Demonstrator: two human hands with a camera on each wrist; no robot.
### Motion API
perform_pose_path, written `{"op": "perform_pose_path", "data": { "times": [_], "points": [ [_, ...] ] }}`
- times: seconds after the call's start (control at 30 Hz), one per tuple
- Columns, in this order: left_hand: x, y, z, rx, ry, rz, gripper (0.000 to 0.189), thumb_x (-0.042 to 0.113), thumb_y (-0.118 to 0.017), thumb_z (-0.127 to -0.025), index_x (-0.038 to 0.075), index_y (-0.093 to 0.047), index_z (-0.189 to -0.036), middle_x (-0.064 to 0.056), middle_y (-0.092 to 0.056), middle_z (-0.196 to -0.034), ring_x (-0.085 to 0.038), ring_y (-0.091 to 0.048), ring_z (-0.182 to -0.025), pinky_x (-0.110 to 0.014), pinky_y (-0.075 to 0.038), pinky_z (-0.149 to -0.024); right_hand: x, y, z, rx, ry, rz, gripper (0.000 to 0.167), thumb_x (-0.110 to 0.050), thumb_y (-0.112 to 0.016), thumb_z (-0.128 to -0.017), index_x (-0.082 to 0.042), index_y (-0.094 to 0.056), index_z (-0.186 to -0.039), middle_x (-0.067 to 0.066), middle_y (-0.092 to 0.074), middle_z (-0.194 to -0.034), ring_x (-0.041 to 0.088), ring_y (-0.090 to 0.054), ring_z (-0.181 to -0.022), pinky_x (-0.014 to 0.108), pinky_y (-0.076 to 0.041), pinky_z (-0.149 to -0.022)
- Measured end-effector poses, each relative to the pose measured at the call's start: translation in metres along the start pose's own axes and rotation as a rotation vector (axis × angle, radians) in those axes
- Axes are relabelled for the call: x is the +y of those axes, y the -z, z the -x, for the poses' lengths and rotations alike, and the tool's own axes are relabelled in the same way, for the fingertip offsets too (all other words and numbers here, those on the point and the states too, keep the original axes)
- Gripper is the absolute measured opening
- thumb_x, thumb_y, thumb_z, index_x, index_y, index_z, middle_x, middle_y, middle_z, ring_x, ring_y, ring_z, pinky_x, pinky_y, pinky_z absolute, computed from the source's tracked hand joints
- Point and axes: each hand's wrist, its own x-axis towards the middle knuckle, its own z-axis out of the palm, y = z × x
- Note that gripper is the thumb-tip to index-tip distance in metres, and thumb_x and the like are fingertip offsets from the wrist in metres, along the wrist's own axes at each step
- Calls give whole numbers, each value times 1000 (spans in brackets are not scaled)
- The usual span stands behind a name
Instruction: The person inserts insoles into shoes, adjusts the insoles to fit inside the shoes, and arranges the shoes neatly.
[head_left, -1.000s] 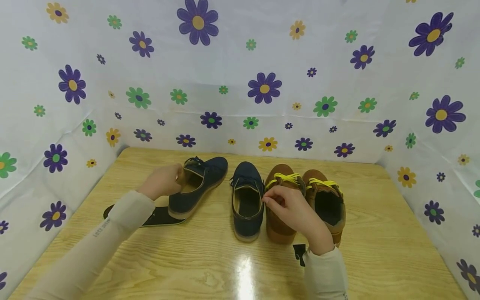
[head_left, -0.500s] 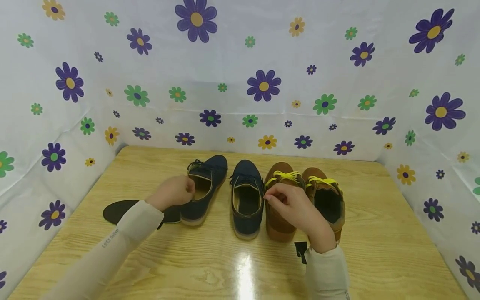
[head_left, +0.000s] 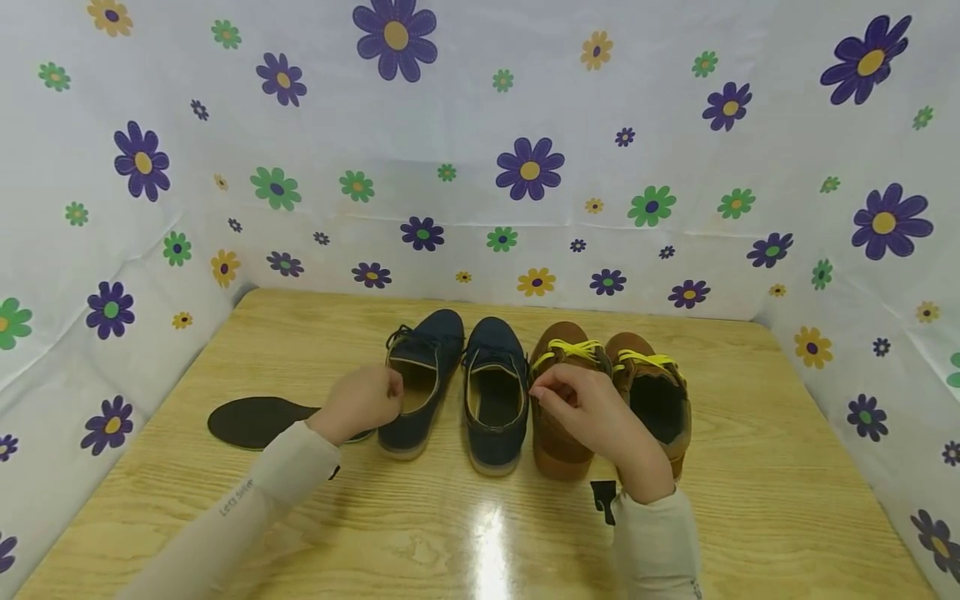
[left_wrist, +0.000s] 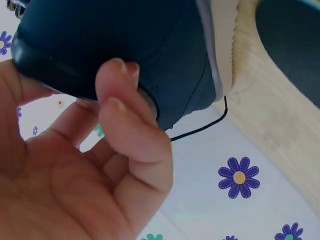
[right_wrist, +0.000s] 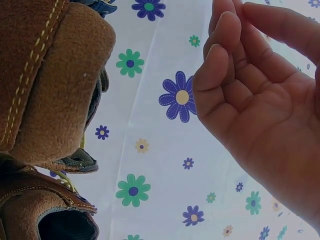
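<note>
A navy lace-up shoe (head_left: 403,435) stands left of its matching navy shoe (head_left: 495,450), toes toward the back. My left hand (head_left: 362,405) grips the left shoe by the collar near its heel; in the left wrist view, curled fingers (left_wrist: 135,120) hook over the collar edge of the navy heel (left_wrist: 125,35). My right hand (head_left: 588,408) hovers over the nearer brown shoe (head_left: 562,467), fingers loosely bent and thumb close to the index finger. Nothing shows between those fingers in the right wrist view. A black insole (head_left: 251,423) lies flat at the left, partly hidden by my left hand.
Another brown shoe (head_left: 628,346) with yellow laces stands at the right end of the row. Flower-printed white cloth (head_left: 450,125) closes off the back and both sides of the wooden table (head_left: 420,542). A small black piece (head_left: 603,500) shows beside my right wrist.
My left hand has moved right with the navy shoe, which has swung straighter and now stands close beside its mate. More of the insole is uncovered. The right hand has stayed put.
</note>
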Motion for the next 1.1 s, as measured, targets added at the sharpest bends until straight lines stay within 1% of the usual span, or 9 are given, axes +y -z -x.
{"op": "perform_pose_path", "data": {
  "times": [0.23, 0.4, 0.47, 0.57, 0.7, 0.8, 0.9, 1.0, 1.1],
  "points": [
    [7, -6, 6, 9, 44, -6, 21, 3, -52, -80, 14, -50, -62, 5, -36, -56, -12, -33, -50, -26, -22, -47, 1, 0, -1, -2, -3, -4, 9, -10, -61, -94, -4, -67, -98, 0, -60, -82, 14, -50, -68, 26, -45, -60],
    [7, -5, 5, -19, 48, -26, 24, 1, -51, -77, 16, -43, -59, 6, -31, -55, -11, -28, -50, -25, -19, -47, 1, 0, -1, -4, 1, -1, 10, -10, -61, -94, -3, -67, -99, 0, -60, -83, 14, -50, -68, 26, -45, -60],
    [8, -2, 2, -51, 48, -46, 28, 0, -50, -74, 17, -38, -56, 6, -29, -54, -10, -25, -49, -25, -17, -47, 1, 1, -1, -2, 7, 4, 10, -9, -61, -94, -3, -67, -99, 1, -60, -83, 14, -50, -68, 26, -45, -60],
    [11, 3, -5, -123, 67, -87, 33, -2, -52, -74, 17, -34, -53, 6, -26, -53, -10, -22, -49, -25, -17, -47, 2, 1, -1, 0, 11, 10, 10, -9, -61, -94, -2, -67, -99, 0, -60, -82, 14, -50, -67, 26, -45, -60],
    [19, 10, -12, -216, 115, -143, 33, 1, -59, -79, 15, -43, -54, 4, -34, -56, -13, -31, -52, -27, -26, -49, 2, 1, -1, 10, 14, 15, 9, -9, -62, -94, -3, -67, -98, 0, -60, -82, 14, -50, -67, 26, -44, -60],
    [24, 13, -13, -253, 154, -172, 21, 4, -64, -82, 10, -55, -63, 0, -47, -64, -17, -42, -60, -31, -35, -54, 2, 2, 0, 17, 13, 17, 8, -9, -62, -93, -4, -67, -98, 0, -60, -82, 15, -50, -68, 25, -44, -60],
    [27, 13, -13, -259, 192, -179, 6, 7, -66, -83, 5, -63, -78, -6, -58, -77, -21, -51, -68, -34, -42, -60, 2, 2, 1, 17, 4, 15, 8, -9, -62, -93, -4, -67, -98, 0, -59, -81, 16, -50, -68, 25, -44, -59],
    [29, 13, -12, -250, 205, -179, 11, 8, -67, -84, 0, -64, -91, -10, -61, -85, -23, -55, -74, -37, -46, -64, 0, 2, 1, 15, -4, 16, 8, -9, -62, -93, -4, -67, -98, 0, -59, -81, 17, -50, -68, 25, -44, -59],
    [31, 12, -11, -239, 197, -181, 16, 7, -67, -83, -2, -64, -96, -12, -62, -87, -24, -55, -74, -38, -46, -65, -1, 3, 2, 11, -12, 18, 8, -8, -62, -93, -3, -67, -98, 0, -60, -82, 17, -51, -68, 25, -44, -60]
  ]
}}
